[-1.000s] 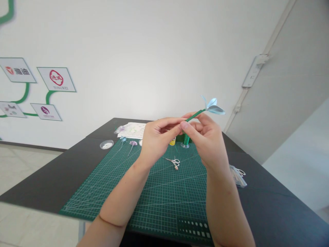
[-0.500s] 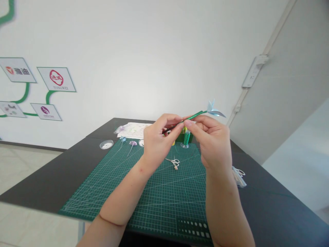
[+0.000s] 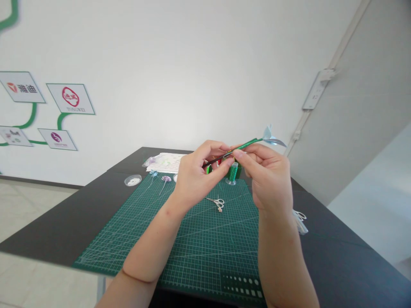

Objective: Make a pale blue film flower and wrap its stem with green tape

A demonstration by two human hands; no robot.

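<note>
Both of my hands are raised over the cutting mat, working on a thin dark stick that slants up to the right. Its upper stretch is covered in shiny green wrapping, and a pale blue flower with a silvery petal or leaf sticks out at that end. My left hand pinches the dark lower part. Thumb and fingers of my right hand close on the stick where the green begins. Behind the hands stands a spool of green thread, partly covered by them.
On the green cutting mat lie small scissors, a blue wire-stemmed flower and a purple one. A clear round dish sits left, a white sheet behind. More scissors lie right, by my forearm.
The stick with its flower has shifted slightly right, along with my right hand. My left fingers have moved a little, and more of the dark stick shows between the hands.
</note>
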